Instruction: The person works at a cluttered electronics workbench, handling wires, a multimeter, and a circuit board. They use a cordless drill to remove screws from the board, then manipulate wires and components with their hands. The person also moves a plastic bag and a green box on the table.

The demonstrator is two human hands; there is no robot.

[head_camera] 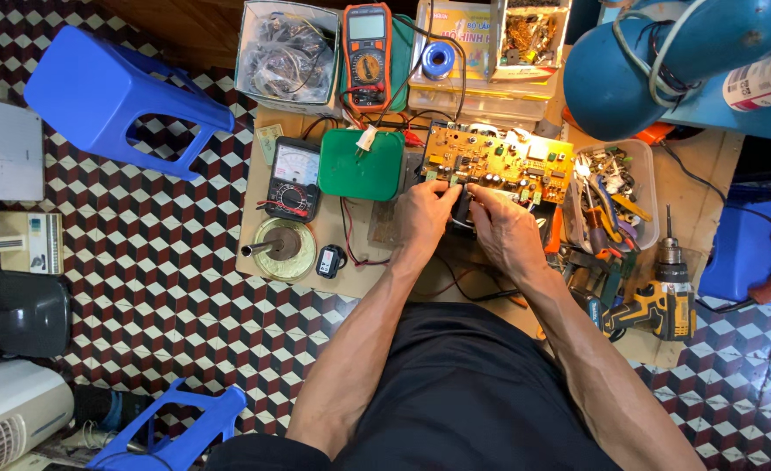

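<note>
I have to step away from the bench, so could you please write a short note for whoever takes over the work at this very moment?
Left hand: fingers pinch the near edge of the orange circuit board, beside a small dark part under that edge.
Right hand: fingers on the same spot from the other side; what they grip is hidden.
Board lies flat on the wooden board, right of the green box.
Near by: analog multimeter, digital multimeter, solder spool, tool tray, cordless drill.
Done: board out and exposed. Left: cannot tell from this view.
</note>
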